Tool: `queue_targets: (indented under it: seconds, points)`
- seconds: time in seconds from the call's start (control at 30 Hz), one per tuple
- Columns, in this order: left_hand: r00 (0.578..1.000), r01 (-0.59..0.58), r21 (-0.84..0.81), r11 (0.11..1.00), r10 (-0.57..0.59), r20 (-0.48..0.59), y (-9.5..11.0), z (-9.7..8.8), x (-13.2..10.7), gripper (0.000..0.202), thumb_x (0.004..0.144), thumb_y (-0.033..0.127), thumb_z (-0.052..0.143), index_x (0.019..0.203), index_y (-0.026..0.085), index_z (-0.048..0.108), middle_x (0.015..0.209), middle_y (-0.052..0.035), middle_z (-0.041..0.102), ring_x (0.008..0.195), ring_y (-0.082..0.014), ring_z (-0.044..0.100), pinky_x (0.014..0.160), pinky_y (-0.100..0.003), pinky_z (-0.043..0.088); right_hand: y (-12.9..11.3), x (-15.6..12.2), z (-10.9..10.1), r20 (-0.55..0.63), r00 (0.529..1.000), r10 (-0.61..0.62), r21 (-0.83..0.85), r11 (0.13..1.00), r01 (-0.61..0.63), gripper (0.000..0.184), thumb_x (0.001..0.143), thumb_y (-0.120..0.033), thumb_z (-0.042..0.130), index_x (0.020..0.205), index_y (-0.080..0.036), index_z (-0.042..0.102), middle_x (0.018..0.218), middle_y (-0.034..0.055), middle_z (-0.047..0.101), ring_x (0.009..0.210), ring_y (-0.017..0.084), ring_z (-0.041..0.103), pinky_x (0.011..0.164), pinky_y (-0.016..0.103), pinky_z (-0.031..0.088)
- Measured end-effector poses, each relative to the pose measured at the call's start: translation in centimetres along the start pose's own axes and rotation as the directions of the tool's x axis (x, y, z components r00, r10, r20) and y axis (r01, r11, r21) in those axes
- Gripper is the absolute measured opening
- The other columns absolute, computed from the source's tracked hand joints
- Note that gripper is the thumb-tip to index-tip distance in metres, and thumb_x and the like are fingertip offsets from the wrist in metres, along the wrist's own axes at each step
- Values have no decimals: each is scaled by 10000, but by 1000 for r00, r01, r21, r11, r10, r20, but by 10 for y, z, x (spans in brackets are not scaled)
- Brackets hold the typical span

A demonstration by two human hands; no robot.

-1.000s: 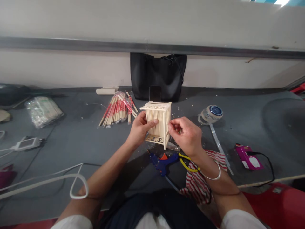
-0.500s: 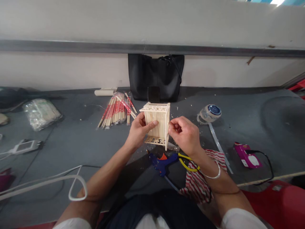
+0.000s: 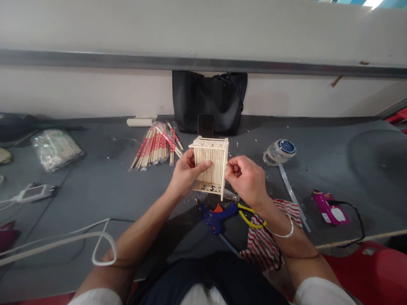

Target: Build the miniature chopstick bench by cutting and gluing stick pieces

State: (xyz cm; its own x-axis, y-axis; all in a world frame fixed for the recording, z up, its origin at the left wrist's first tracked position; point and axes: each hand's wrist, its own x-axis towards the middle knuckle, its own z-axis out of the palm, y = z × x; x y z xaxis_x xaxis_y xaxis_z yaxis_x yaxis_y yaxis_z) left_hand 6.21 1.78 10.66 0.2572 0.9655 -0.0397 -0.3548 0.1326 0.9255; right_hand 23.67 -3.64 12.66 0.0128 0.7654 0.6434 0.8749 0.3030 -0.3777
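A small box-like frame of pale wooden sticks [image 3: 216,171] is held up above the table, with upright sticks side by side on its front. My left hand [image 3: 186,173] grips it from the left, thumb across the front face. My right hand [image 3: 246,176] is closed in a pinch at the frame's right edge; what its fingertips hold, if anything, is too small to make out. Just below lie a blue glue gun [image 3: 218,216] with an orange trigger and yellow-handled pliers [image 3: 249,218], partly beside a red-striped cloth [image 3: 262,245].
Paper-banded chopsticks [image 3: 154,146] lie behind my left hand. A black bag [image 3: 208,101] stands against the wall, a phone [image 3: 205,126] in front. To the right are a clear jar [image 3: 280,151], a clear strip [image 3: 292,195] and a purple box [image 3: 330,207]. A white cable [image 3: 104,250] crosses near my left forearm.
The stick frame has shifted very slightly to the right in view. Both hands keep nearly the same hold and pose.
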Motion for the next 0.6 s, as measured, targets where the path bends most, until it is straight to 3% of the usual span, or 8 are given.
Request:
queue_targets:
  seconds: [0.33, 0.6]
  points:
    - [1000, -11, 30, 999, 12, -19, 0, 1, -1, 465, 636, 285, 939, 998, 165, 673, 951, -55, 798, 830, -199, 751, 770, -305, 608, 0, 1, 0, 43, 998, 35, 7, 999, -35, 120, 823, -170, 552, 722, -232, 573, 625, -26, 601, 544, 114, 517, 547, 236, 381]
    - [1000, 14, 32, 999, -14, -26, 1, 0, -2, 441, 637, 264, 930, 973, 160, 663, 924, -55, 796, 803, -187, 749, 753, -299, 610, 1, 3, -3, 67, 997, 47, 105, 993, -53, 130, 828, -172, 560, 713, -233, 567, 610, -36, 589, 517, 108, 490, 536, 229, 377]
